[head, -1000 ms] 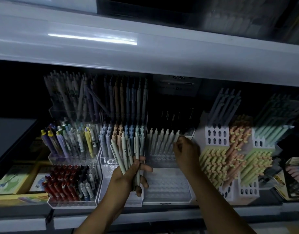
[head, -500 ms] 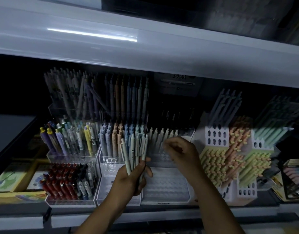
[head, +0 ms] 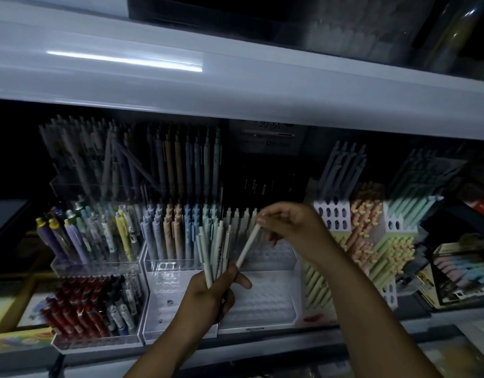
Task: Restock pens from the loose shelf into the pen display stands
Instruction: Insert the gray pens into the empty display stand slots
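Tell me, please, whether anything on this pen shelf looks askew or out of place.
Yes: in the back-left clear stand, one dark pen leans diagonally across its upright neighbours. Nothing else stands out.

Right hand left the stand; now pinches one pen.

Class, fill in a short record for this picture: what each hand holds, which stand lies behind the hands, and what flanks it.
Left hand: grips a bundle of pale pens, fanned upward
Right hand: pinches the top of a single pale pen, tilted, lower end at the bundle
Stand behind hands: clear perforated stand, white pens in its back row only
Left neighbour: clear stand of pastel pens
Right neighbour: white honeycomb stand of peach and green pens
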Demonstrator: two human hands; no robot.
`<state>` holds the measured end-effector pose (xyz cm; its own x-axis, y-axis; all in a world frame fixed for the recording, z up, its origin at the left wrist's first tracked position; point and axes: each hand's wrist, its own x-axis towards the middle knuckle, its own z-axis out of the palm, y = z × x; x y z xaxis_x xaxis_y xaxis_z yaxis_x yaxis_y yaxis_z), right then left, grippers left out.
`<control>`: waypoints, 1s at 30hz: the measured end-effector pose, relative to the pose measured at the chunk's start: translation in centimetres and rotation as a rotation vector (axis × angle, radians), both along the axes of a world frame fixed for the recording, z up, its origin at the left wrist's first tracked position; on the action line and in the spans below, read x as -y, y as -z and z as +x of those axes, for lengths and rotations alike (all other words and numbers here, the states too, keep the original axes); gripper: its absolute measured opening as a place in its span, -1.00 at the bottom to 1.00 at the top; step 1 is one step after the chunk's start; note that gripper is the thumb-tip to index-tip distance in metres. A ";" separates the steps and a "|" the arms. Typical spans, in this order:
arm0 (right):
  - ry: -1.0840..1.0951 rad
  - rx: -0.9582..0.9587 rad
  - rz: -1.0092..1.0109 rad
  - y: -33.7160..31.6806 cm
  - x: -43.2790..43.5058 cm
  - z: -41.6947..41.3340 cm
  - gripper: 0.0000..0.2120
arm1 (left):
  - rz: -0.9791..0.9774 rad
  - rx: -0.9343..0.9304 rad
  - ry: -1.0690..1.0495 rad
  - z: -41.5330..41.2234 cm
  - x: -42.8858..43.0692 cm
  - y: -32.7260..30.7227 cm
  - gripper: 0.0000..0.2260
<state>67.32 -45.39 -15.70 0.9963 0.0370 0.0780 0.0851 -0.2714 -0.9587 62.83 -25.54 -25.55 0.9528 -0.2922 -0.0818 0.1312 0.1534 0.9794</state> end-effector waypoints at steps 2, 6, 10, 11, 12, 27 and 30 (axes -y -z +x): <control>0.083 0.007 0.093 -1.0 1.3 0.5 -0.97 | -0.012 -0.007 -0.015 0.1 0.0 0.0 -0.62; 0.198 0.058 0.049 -1.9 4.1 1.8 -0.96 | -0.030 -0.026 -0.047 0.3 -0.3 -0.2 -0.70; 0.186 0.105 -0.270 -0.6 5.1 3.1 -0.94 | -0.032 -0.024 -0.066 0.3 -0.4 -0.2 -0.71; 0.176 0.117 -0.326 0.0 5.1 3.4 -0.93 | -0.033 -0.025 -0.078 0.4 -0.4 0.0 -0.72; 0.169 0.131 -0.368 0.5 5.0 3.6 -0.92 | -0.037 -0.025 -0.083 0.4 -0.4 0.2 -0.72; 0.140 0.113 -0.654 2.7 4.4 6.1 -0.87 | -0.050 -0.016 -0.132 0.6 -1.2 0.5 -0.76; 0.118 0.057 -0.769 3.0 4.1 6.3 -0.86 | -0.047 -0.029 -0.139 0.6 -1.2 0.3 -0.77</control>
